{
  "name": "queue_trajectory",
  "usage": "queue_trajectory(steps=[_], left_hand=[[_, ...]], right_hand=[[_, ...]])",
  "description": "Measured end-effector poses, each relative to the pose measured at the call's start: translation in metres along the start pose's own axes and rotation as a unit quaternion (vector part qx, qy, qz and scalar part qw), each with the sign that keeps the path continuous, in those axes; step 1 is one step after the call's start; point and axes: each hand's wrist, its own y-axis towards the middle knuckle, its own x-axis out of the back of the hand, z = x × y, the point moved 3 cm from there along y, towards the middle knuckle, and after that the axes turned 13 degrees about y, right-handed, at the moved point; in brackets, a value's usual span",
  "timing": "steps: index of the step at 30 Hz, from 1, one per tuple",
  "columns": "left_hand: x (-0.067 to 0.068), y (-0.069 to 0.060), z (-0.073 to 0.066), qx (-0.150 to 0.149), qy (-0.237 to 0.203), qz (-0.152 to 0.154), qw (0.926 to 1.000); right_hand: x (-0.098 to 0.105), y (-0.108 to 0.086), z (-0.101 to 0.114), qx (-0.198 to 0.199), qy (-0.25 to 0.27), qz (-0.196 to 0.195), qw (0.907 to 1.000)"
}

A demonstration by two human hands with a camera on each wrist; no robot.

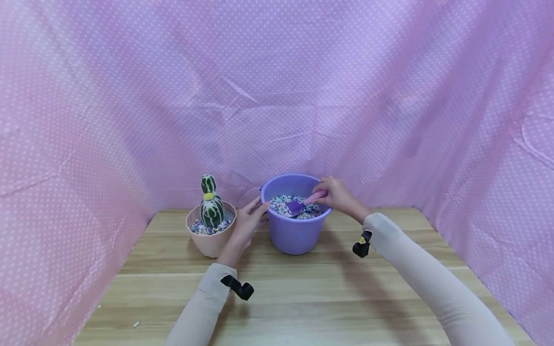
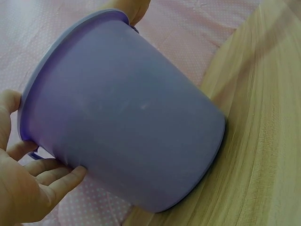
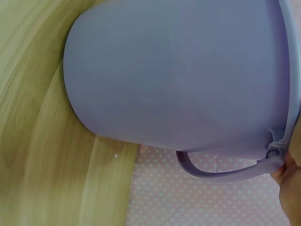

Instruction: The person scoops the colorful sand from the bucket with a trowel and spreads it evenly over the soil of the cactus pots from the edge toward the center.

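Note:
A purple bucket (image 1: 296, 235) stands on the wooden table, partly filled with small multicoloured pebbles (image 1: 281, 204). At its left side my left hand (image 1: 247, 222) holds it, the thumb at the rim and the fingers against the outer wall, as the left wrist view shows (image 2: 28, 183). Over the right rim reaches my right hand (image 1: 339, 196), gripping the pink handle of a small shovel (image 1: 296, 207). Its purple blade lies on the pebbles inside. In the right wrist view the bucket's wall (image 3: 174, 75) hides the shovel, and only part of the hand shows.
Left of the bucket stands a pale pink pot (image 1: 212, 244) with a green cactus (image 1: 212, 210) in coloured pebbles. The bucket's handle (image 3: 221, 176) hangs down behind it. A small white bit (image 1: 136, 324) lies front left. Pink dotted cloth (image 1: 277, 120) surrounds the table.

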Motion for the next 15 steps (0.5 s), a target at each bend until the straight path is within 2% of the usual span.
queue_trajectory(steps=[8, 15], left_hand=[[-0.0005, -0.0031, -0.0047, 0.0, -0.004, 0.008, 1.0], [-0.0003, 0.0006, -0.0003, 0.005, 0.0, 0.003, 1.0]], right_hand=[[0.0032, -0.0011, -0.0001, -0.006, 0.014, 0.001, 0.9999], [0.0092, -0.004, -0.0004, 0.001, 0.039, 0.0, 0.9992]])
